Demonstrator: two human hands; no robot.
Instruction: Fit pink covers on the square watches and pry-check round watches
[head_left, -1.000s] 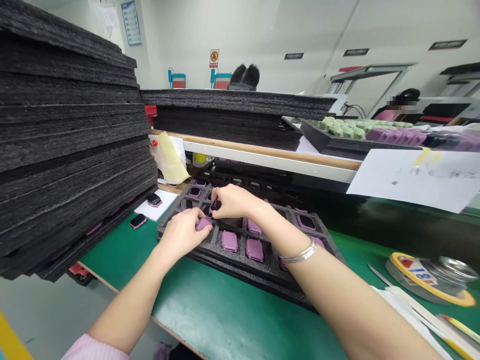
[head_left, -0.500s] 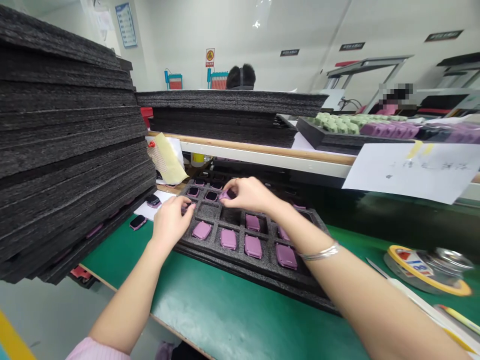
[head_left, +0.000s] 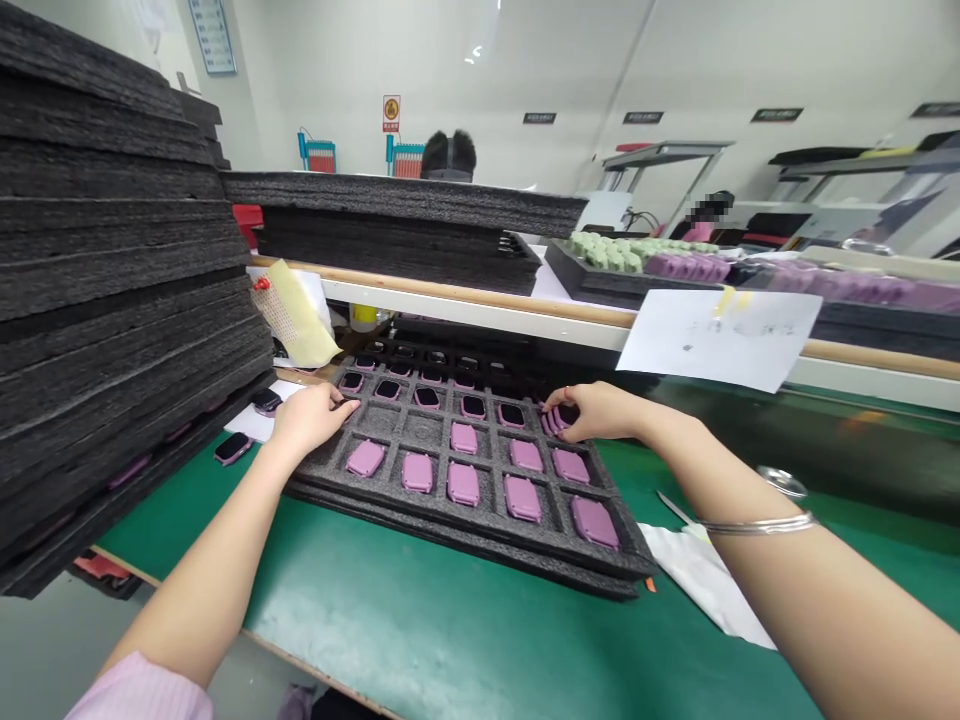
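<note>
A black foam tray [head_left: 480, 525] with square pockets holds pink smartwatches. In its front two rows they lie with pink backs up, such as the watch [head_left: 463, 483] near the middle. The row behind shows dark screens facing up, including one watch [head_left: 472, 407]. My left hand [head_left: 309, 422] is closed at the tray's left edge, thumb on top and some fingers hidden. At the tray's right side, my right hand [head_left: 596, 410] has its fingers closed around a pink watch [head_left: 555, 420], partly covered by the fingers. Two loose watches, one dark-screened [head_left: 233, 448], lie left of the tray.
A tall stack of black foam trays [head_left: 112, 280] rises on the left. Behind runs a shelf [head_left: 450, 305] carrying foam sheets [head_left: 405, 205] and a tray of green and pink pieces [head_left: 600, 283]. White cloth or paper [head_left: 709, 580] lies right on the green table [head_left: 420, 620].
My right hand has moved from mid-tray to its right side. The watch it held earlier appears to lie screen-up in a pocket. The view has shifted to the right.
</note>
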